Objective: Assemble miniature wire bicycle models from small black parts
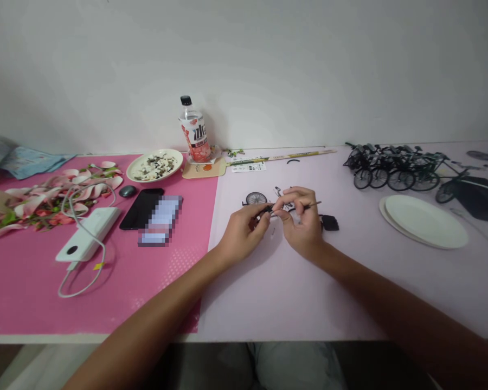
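My two hands meet over the light mat in the middle of the table. My left hand pinches a small dark part, mostly covered by the fingers. The fingertips of my right hand are closed at the same part. A thin dark rod sticks out to the right from among the right fingers; its kind is unclear. Just behind my left hand lies a small spoked wheel. A small black piece lies beside my right wrist, and a curved black strip lies farther back.
Several miniature black bicycles stand at the back right, near white plates. On the left are phones, a white power bank with a cable, artificial petals, a filled plate and a bottle.
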Available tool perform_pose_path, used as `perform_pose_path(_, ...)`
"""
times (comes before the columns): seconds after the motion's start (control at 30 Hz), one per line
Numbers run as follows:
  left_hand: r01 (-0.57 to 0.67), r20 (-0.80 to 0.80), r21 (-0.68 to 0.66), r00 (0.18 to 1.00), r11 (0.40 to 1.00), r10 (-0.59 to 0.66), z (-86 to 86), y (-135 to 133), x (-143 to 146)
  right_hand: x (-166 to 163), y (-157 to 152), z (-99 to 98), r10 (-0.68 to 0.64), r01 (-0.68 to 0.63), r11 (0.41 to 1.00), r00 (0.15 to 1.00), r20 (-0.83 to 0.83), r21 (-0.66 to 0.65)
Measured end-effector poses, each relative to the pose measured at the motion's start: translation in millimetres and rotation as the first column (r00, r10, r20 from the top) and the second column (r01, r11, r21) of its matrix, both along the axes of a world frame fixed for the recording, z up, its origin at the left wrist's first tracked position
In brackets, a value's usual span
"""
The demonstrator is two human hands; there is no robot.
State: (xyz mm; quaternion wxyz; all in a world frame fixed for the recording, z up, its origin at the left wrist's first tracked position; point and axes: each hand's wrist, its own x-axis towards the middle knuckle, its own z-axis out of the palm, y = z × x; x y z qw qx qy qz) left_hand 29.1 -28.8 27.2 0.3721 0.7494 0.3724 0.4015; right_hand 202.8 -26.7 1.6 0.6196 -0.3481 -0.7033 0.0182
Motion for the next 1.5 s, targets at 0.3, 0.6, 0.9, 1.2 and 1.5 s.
perform_pose_path(0.3,0.059,-0.030,-0.050,0.998,0.997,-0.060,0.4,0,0,0,1,-1.0,0.004,-0.007,0.997,0.999,-0.042,-0.079)
perform_pose_path(0.6,0.041,-0.220,0.095,0.975,0.995,-0.019,4.1,-3,-3,-1,1,-2.1,0.022,-0.027,0.992,0.999,-0.037,-0.126)
perform_pose_path(0.9,0.049,-0.284,0.149,0.959,0.988,-0.005,0.9,-1,-4,1,-2,-0.4,0.039,-0.040,0.993,0.999,-0.018,-0.112)
perform_pose_path(1.2,-0.060,-0.294,0.517,0.924,0.854,0.243,-1.8,-3,-6,-1,-7,11.1,0.035,-0.036,0.998,0.999,-0.017,-0.048)
perform_pose_path(1.5,-0.094,-0.172,0.690,0.942,0.718,0.289,-4.6,2,-8,-1,-6,11.7,0.048,-0.047,0.999,0.998,-0.045,0.023)
